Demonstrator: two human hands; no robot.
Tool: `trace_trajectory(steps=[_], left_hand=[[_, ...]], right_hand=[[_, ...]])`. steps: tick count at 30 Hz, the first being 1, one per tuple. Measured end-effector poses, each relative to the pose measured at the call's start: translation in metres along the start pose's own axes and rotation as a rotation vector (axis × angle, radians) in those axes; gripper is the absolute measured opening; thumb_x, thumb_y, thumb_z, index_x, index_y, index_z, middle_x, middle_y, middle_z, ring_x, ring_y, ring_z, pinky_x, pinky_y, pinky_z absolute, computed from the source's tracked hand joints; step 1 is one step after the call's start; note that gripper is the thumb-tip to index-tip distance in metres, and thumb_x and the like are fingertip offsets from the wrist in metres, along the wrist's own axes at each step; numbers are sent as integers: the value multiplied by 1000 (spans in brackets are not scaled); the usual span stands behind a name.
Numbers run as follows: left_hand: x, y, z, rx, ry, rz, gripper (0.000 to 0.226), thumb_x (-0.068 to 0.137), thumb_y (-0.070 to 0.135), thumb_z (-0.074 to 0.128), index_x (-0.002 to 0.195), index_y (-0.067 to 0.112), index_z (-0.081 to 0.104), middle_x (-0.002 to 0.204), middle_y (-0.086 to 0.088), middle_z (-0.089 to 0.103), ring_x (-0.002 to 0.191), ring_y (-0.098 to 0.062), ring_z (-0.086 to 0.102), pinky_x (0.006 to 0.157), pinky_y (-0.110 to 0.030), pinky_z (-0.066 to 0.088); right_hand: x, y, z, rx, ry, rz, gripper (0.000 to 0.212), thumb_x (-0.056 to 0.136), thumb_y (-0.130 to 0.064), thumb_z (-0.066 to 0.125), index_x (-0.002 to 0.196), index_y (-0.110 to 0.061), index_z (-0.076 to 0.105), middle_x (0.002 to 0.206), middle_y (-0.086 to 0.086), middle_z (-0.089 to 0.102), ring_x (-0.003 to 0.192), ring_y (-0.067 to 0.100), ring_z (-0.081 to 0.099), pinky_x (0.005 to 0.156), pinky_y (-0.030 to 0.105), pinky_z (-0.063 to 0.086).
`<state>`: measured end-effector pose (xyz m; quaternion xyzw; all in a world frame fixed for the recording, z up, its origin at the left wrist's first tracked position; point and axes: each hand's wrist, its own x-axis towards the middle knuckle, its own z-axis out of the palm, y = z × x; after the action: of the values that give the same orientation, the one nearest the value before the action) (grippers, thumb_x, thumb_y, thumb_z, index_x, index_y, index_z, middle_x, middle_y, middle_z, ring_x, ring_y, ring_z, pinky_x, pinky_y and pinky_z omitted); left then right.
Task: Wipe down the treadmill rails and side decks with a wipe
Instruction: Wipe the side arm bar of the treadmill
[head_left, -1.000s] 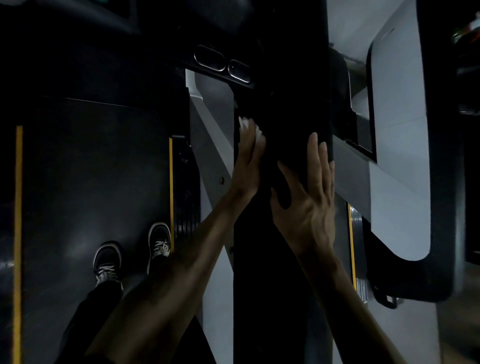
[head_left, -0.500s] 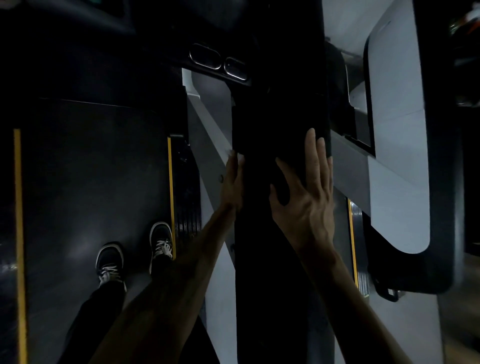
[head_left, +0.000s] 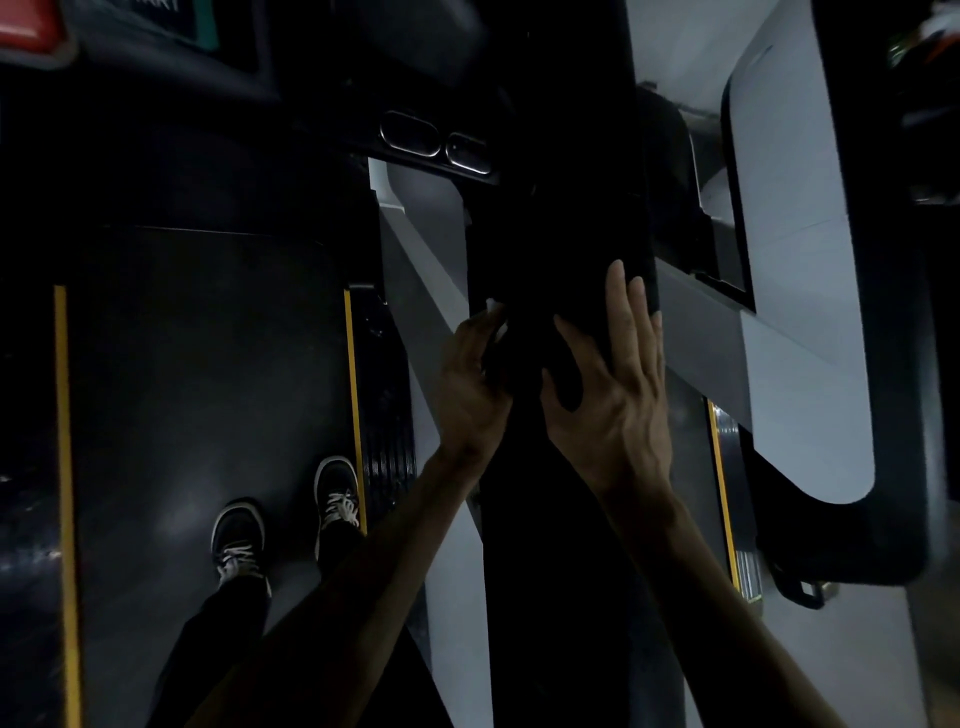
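Head view, looking down: the left hand (head_left: 470, 387) has come back up the inner face of the black treadmill rail (head_left: 558, 519) after dipping lower half a second ago. A second ago it was higher still, so this reads as a back-and-forth scrub along one stretch of the rail, not a finished pass. A scrap of white wipe (head_left: 492, 307) shows at the fingertips, at about 12 o'clock from the knuckles. The rest is hidden between palm and rail. The left grip is curled round the wipe and presses it against the rail's side.

The right hand (head_left: 615, 387) has scarcely moved. It lies flat on the rail top, fingers straight and pointing to 12 o'clock, holding nothing, steadying the body by the look of it.

The side deck (head_left: 387, 415), at 9 o'clock from the left hand beside the yellow stripe (head_left: 353, 395), looks not yet reached. The person's shoes (head_left: 337, 499) stand on the belt (head_left: 202, 374).
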<state>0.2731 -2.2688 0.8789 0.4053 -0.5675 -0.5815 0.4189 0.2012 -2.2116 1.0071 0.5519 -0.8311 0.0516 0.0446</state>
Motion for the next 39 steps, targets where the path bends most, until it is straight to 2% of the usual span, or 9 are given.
trace_trajectory(steps=[4, 8, 13, 18, 22, 24, 26, 28, 39], left_hand=[[7, 5, -8, 54, -48, 132, 40, 100, 18, 64, 139, 8, 59, 137, -5, 60, 125, -20, 59, 93, -49, 57], [13, 13, -19, 160, -53, 210, 41, 98, 19, 60, 136, 3, 62, 136, -14, 60, 127, -5, 50, 99, -33, 55], [15, 23, -33, 228, -150, 206, 46, 95, 10, 65, 140, 15, 61, 142, -2, 56, 130, -9, 48, 103, -38, 53], [14, 40, -46, 286, -237, 191, 50, 96, 31, 50, 145, 19, 56, 145, -1, 54, 135, -18, 48, 104, -43, 52], [16, 55, -53, 487, -274, 199, 57, 93, 37, 40, 146, 22, 55, 142, 1, 56, 131, -19, 48, 103, -27, 44], [12, 60, -58, 536, -250, 242, 52, 95, 30, 45, 144, 19, 58, 138, 0, 59, 124, -19, 50, 99, -22, 42], [5, 61, -63, 540, -213, 316, 43, 97, 14, 57, 140, 12, 62, 136, -4, 61, 120, -22, 54, 99, -26, 46], [-2, 63, -71, 580, -214, 335, 50, 90, -1, 64, 138, 12, 62, 136, -3, 60, 120, -23, 55, 98, -31, 48], [-40, 87, -119, 791, -256, 261, 59, 87, -2, 69, 143, 15, 57, 139, 0, 56, 118, -18, 51, 94, -29, 47]], right_hand=[[0, 1, -2, 31, 8, -25, 56, 96, -38, 55, 148, -15, 53, 168, 19, 22, 157, 39, 15, 127, 57, 14], [0, 1, -3, 41, 12, -52, 57, 95, -41, 54, 145, -14, 56, 167, 17, 26, 156, 38, 18, 125, 60, 18], [-1, 2, -4, 67, 56, -78, 53, 97, -40, 56, 142, -13, 58, 165, 15, 32, 155, 37, 24, 123, 61, 23], [-1, 3, -2, 68, 90, -90, 52, 98, -40, 56, 142, -12, 58, 164, 16, 35, 154, 37, 26, 124, 58, 23], [-3, 3, -2, 39, 112, -122, 52, 97, -36, 62, 143, -11, 56, 159, 16, 42, 152, 36, 31, 124, 56, 24], [-4, 1, -2, 22, 128, -141, 49, 99, -35, 63, 140, -9, 60, 155, 15, 48, 150, 34, 35, 124, 54, 26], [-5, 0, 0, 16, 170, -184, 45, 102, -34, 58, 137, -7, 62, 150, 16, 53, 147, 33, 41, 123, 53, 29], [-9, 1, 2, 24, 229, -235, 42, 102, -30, 57, 135, -5, 64, 145, 16, 58, 141, 31, 50, 121, 51, 33], [-47, -32, -7, 110, 65, -195, 64, 92, -39, 51, 147, -6, 52, 149, 15, 51, 140, 31, 47, 124, 49, 27]])
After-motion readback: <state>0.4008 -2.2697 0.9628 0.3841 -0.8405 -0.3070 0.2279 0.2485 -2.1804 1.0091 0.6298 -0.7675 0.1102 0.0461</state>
